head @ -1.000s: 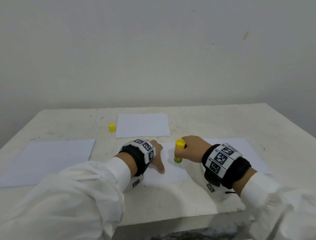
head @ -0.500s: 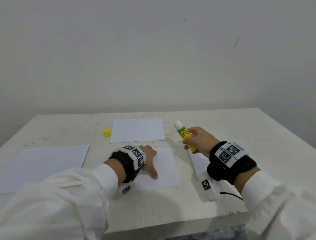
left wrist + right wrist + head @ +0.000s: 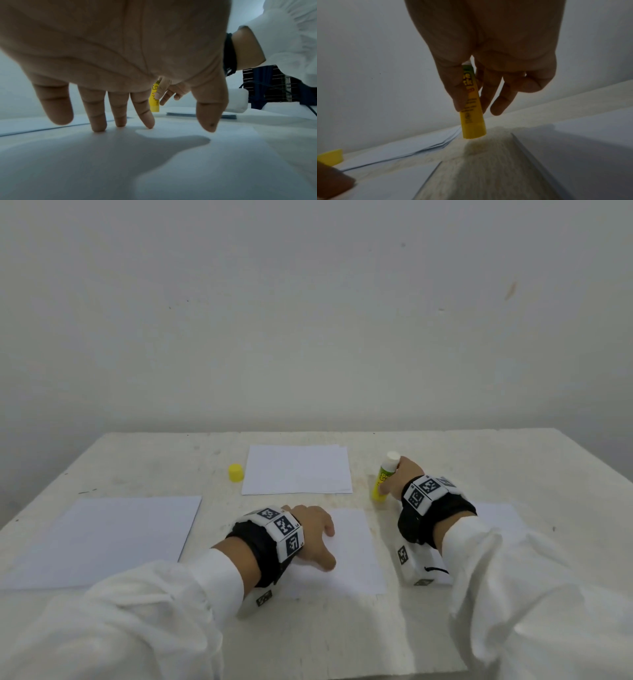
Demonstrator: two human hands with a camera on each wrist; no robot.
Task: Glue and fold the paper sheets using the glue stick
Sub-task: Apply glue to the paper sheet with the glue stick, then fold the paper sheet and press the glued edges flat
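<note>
Head view: left hand lies flat, fingers spread, on the middle sheet near the surface's front edge. Right hand holds the glue stick upright, white tip up, base at or just above the surface, right of the far paper stack. A yellow cap stands left of that stack; another sheet lies far left.

Left wrist: straight fingertips press the paper; the glue stick shows beyond.

Right wrist: thumb and fingers pinch the stick in a closed grip, base beside a sheet's corner.
</note>
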